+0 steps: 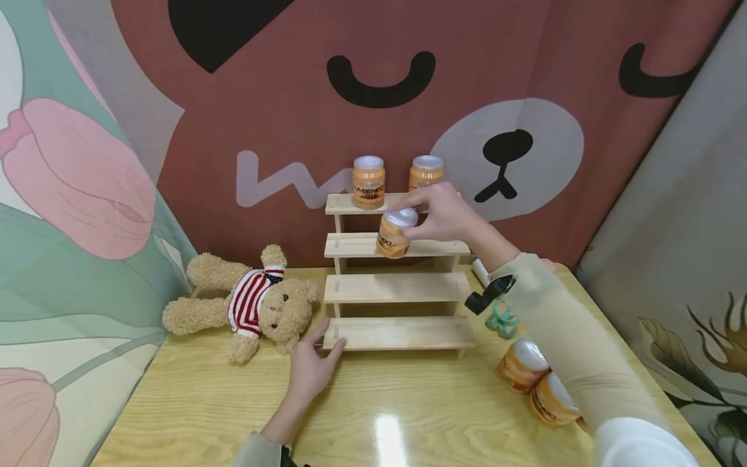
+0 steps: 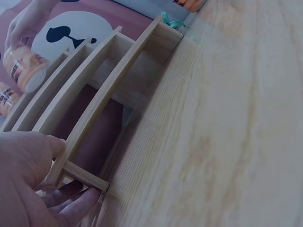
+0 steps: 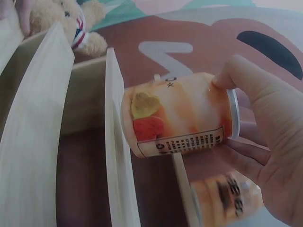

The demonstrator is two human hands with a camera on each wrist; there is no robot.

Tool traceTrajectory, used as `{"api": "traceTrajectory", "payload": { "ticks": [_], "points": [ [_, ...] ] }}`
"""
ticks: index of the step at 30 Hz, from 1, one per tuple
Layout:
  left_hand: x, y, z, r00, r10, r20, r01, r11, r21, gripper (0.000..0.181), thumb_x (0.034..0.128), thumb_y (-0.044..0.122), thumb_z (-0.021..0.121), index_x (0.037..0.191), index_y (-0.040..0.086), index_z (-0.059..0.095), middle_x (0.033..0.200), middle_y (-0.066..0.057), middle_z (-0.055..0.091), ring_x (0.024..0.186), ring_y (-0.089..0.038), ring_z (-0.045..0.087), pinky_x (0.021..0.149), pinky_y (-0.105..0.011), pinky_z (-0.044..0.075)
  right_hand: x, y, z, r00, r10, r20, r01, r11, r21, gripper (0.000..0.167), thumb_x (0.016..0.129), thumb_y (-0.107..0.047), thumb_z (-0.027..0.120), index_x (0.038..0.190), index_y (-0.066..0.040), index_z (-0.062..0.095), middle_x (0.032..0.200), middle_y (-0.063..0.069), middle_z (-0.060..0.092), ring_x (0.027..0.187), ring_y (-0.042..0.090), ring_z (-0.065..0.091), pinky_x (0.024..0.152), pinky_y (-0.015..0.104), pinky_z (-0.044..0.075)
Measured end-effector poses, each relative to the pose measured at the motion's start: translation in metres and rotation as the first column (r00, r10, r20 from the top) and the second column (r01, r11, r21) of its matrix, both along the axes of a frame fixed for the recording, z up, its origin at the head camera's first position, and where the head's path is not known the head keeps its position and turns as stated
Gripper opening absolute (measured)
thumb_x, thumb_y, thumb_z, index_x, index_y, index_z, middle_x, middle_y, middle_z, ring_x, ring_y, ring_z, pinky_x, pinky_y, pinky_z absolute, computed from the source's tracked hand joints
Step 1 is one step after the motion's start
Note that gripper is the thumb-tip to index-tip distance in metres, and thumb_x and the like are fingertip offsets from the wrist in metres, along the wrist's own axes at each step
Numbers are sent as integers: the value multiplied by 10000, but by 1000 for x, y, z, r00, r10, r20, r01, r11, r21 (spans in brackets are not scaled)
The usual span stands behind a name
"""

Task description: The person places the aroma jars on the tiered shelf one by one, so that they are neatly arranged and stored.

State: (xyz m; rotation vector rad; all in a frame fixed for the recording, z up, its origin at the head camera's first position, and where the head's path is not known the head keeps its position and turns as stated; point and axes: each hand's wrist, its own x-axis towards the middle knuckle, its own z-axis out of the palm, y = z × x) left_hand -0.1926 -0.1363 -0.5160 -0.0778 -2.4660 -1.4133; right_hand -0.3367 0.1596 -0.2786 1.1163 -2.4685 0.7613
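Note:
A four-tier wooden step rack [image 1: 397, 287] stands on the table against the backdrop. My right hand [image 1: 445, 214] grips an orange-labelled jar [image 1: 393, 243] near its whitish lid. The jar tilts at the second tier from the top; whether it touches the board I cannot tell. In the right wrist view, the held jar's [image 3: 177, 116] label shows a yellow and a red shape. My left hand [image 1: 312, 366] holds the left end of the lowest tier, thumb on the board and fingers around the leg [image 2: 85, 176]. Two similar jars, a left one [image 1: 369, 185] and a right one [image 1: 426, 172], stand on the top tier.
Left of the rack, a teddy bear [image 1: 257, 305] in a striped shirt lies on the table [image 1: 192, 395]. To the right are a green ribbon-like item [image 1: 502, 319], a white cylinder [image 1: 480, 272] partly behind the right arm, and more orange jars [image 1: 523, 365] beside the sleeve.

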Motion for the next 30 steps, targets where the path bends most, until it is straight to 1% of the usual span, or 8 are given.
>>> {"api": "traceTrajectory", "payload": {
  "ticks": [7,11,15,18,21,23,26,30],
  "points": [
    [1,3,0,1000,3,4,-3,1000,6,581,942,208,837,1448,5,634,1446,-205,664,1091,-345,764,878,-378,666,-8,-29,-5,1000,-29,7,29,1000,-9,322,777,-187,852,1097,-154,858,1132,67,824,911,170,732,760,382,656],
    [2,4,0,1000,-5,7,4,1000,18,581,942,204,838,1448,6,633,1444,-200,668,1090,-347,763,880,-373,665,-7,-40,-6,998,-68,-6,68,998,7,331,770,-216,855,1099,-180,857,1118,29,825,860,154,700,715,312,587],
    [2,5,1,1000,-13,27,12,1000,28,585,944,217,837,1454,16,631,1446,-191,671,1098,-347,758,891,-383,663,-7,-46,-8,995,-99,-12,100,995,27,340,774,-241,842,1108,-178,857,1116,18,825,840,154,687,701,301,573],
    [2,6,0,999,-17,35,16,999,28,587,946,220,836,1456,17,629,1448,-191,670,1105,-347,755,899,-384,661,-9,-49,-8,994,-108,1,108,994,32,341,782,-229,831,1118,-177,854,1132,21,824,835,157,676,695,302,566],
    [1,5,1,999,-17,37,16,1000,25,592,946,216,835,1460,14,623,1458,-191,663,1109,-341,755,906,-375,660,-11,-51,-9,993,-110,44,108,993,38,354,811,-216,814,1162,-172,842,1216,44,801,828,173,662,688,302,544],
    [0,4,1,999,-15,34,14,1000,24,593,945,210,835,1459,7,621,1463,-197,657,1103,-341,758,901,-368,660,-12,-52,-10,991,-110,71,108,993,37,356,838,-217,801,1190,-173,833,1278,65,774,861,194,668,705,312,538],
    [-1,3,1,999,-12,30,11,1000,26,599,940,201,838,1458,-3,618,1469,-203,650,1092,-341,762,892,-358,662,-13,-55,-14,989,-117,93,118,993,1,333,886,-294,816,1196,-173,833,1329,86,733,983,216,687,765,338,563],
    [0,1,1,1000,-14,27,13,999,30,605,935,194,842,1456,-15,616,1469,-209,648,1090,-345,763,885,-355,664,-11,-61,-21,982,-168,88,177,978,-110,413,851,-424,889,1159,-152,844,1226,85,729,1095,221,672,828,369,617]
  ]
}}
